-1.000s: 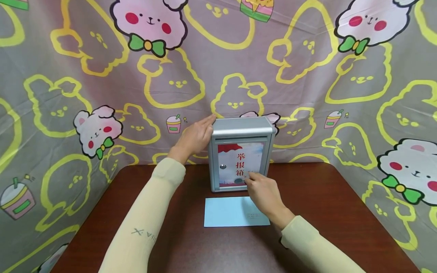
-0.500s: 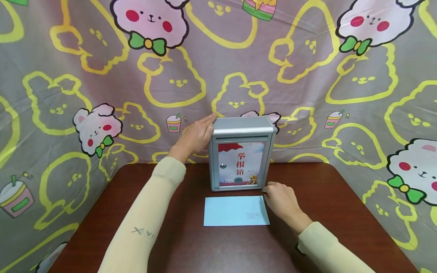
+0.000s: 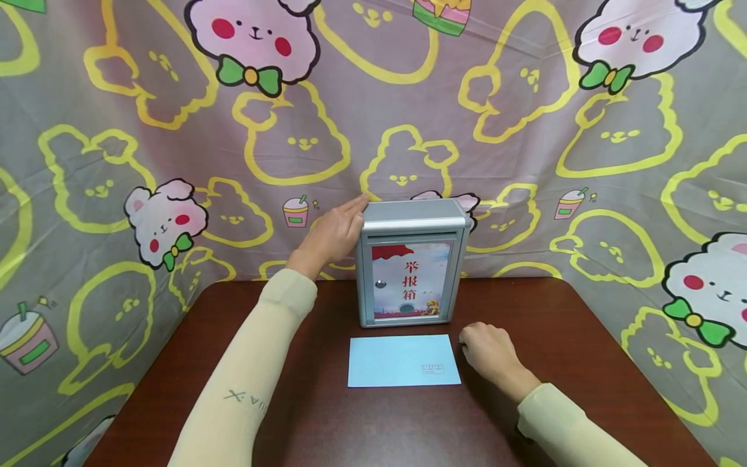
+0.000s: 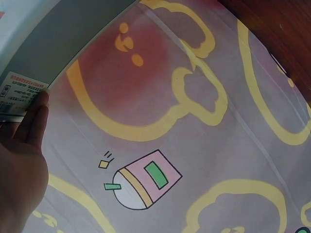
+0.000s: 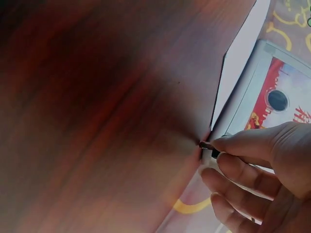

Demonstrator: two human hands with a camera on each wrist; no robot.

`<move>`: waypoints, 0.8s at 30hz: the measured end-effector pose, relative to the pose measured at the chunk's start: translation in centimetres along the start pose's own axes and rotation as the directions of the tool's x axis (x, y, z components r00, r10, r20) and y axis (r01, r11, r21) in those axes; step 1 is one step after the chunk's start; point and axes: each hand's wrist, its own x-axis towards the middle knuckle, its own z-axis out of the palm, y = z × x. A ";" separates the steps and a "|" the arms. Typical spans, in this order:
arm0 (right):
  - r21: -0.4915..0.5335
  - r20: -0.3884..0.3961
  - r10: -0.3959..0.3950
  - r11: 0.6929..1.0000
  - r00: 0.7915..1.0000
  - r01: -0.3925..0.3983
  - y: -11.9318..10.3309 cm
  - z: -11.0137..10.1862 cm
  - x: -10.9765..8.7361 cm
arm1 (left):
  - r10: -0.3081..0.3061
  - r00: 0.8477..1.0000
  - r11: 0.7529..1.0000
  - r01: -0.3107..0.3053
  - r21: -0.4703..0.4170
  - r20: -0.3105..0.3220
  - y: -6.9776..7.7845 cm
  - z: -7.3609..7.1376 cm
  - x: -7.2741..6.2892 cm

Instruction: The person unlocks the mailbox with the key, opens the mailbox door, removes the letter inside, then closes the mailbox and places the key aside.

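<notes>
A grey metal report box (image 3: 415,259) with red characters on its front panel stands upright on the table; a round lock (image 3: 380,284) sits at the panel's left. My left hand (image 3: 332,237) rests against the box's upper left side with fingers extended. In the left wrist view its fingertips (image 4: 43,99) lie over a white label (image 4: 22,90) on the grey surface. My right hand (image 3: 490,350) is low over the table, right of the box. Between thumb and forefinger it pinches a small key (image 5: 206,145) with a black head, mostly covered by the fingers.
A light blue envelope (image 3: 403,361) lies flat on the brown table (image 3: 350,421), just in front of the box and left of my right hand. Patterned cloth (image 3: 303,143) hangs close behind the box and along both sides.
My right hand has moved from in front of the box's panel to the right and down, toward the table beside the envelope. My left hand and the box stay in place.
</notes>
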 end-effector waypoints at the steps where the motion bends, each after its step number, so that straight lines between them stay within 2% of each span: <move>1: 0.002 0.006 -0.001 1.000 1.000 0.001 0.0 0.1 0.0 | -0.001 1.000 1.000 0.001 0.000 0.000 0.0 0.0 0.0; 11: -0.003 0.054 -0.025 1.000 0.998 0.026 0.1 0.4 -0.5 | 0.009 1.000 1.000 -0.009 0.002 -0.017 -0.1 0.2 0.0; 18: -0.010 0.056 -0.049 0.999 0.997 0.050 0.1 0.6 -0.7 | 0.018 1.000 1.000 -0.018 -0.002 -0.021 -0.1 0.0 0.1; 24: 0.011 0.107 -0.052 0.999 0.993 0.051 0.1 0.3 -0.7 | 0.012 1.000 1.000 -0.012 0.001 -0.013 -0.1 0.0 0.0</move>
